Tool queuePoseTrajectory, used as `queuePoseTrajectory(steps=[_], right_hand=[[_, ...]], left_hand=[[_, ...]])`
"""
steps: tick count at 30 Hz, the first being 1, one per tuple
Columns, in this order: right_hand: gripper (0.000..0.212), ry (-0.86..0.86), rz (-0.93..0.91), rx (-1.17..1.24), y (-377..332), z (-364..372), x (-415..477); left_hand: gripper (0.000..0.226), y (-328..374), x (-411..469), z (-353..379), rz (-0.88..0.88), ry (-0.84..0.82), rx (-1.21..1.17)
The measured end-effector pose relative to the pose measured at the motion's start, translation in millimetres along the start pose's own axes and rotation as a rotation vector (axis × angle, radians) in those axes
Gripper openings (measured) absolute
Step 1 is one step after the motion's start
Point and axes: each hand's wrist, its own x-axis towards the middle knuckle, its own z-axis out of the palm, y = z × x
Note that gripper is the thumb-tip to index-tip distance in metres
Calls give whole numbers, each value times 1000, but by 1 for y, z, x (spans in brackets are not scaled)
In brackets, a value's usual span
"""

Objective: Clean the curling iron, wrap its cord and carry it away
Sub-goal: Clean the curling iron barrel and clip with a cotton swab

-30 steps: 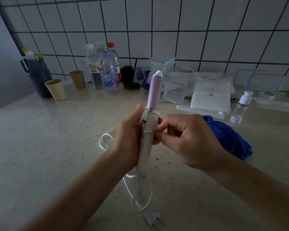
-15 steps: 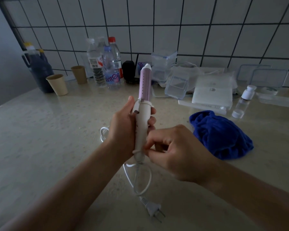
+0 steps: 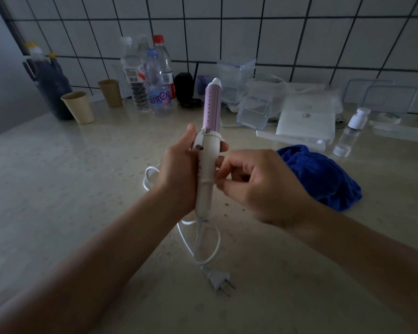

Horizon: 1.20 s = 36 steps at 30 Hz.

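- Climbing since half a second ago, our right hand [image 3: 261, 186] is now working at the middle of the handle rather than at its butt, while the plug [image 3: 219, 280] is lying just where it was on the counter [image 3: 70, 189].
- At far left, dark jugs [image 3: 51, 85] are standing against the tiled wall, two yellow caps showing. Beside them we are counting two paper cups [image 3: 79, 107] and four plastic bottles [image 3: 158, 92], all parked at the back, well apart from the work.
- Our left hand [image 3: 179, 169] is gripping the one curling iron [image 3: 206, 162] round its white handle and holding it upright above the counter, pink barrel pointing up. We are judging that this hold is leaving the handle free for turns of cord.
- One cord [image 3: 219, 239] is trailing from the handle's base, looping behind the left hand and again below it, and ending in the single plug. Most of it is looking not yet wound.
- The right hand is pressing thumb against forefinger just beside the handle, and we are unable to tell whether the cord is between them.
- To the right, one blue cloth [image 3: 323, 179] is lying bunched on the counter, near the hands, suggesting the wiping is done. One small white-capped bottle [image 3: 351, 131] is standing beyond it.
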Motion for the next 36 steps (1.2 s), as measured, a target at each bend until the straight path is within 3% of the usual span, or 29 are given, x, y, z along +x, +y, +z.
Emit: queuePoseTrajectory(steps=[2,8,13,17,24,30,36], right_hand=[[25,40,4,13,3,-5,4],[14,-154,8,24,-4,13,-10],[23,2,1,30,2,0,-1],[18,-145,-19,41,-4,15,-12],[21,115,-41,61,5,-6,3],[18,296,-59,10,13,-21,11],[16,192,-95,65,12,-8,5]], left_hand=[[71,-1,1,-1,15,-12,20],[70,-3,1,-1,17,24,-41],[69,0,1,0,29,40,3],[65,1,0,-2,8,33,-51],[71,-4,-1,4,140,14,186],[61,-9,0,2,139,-48,164],[72,-8,5,-1,149,81,272]])
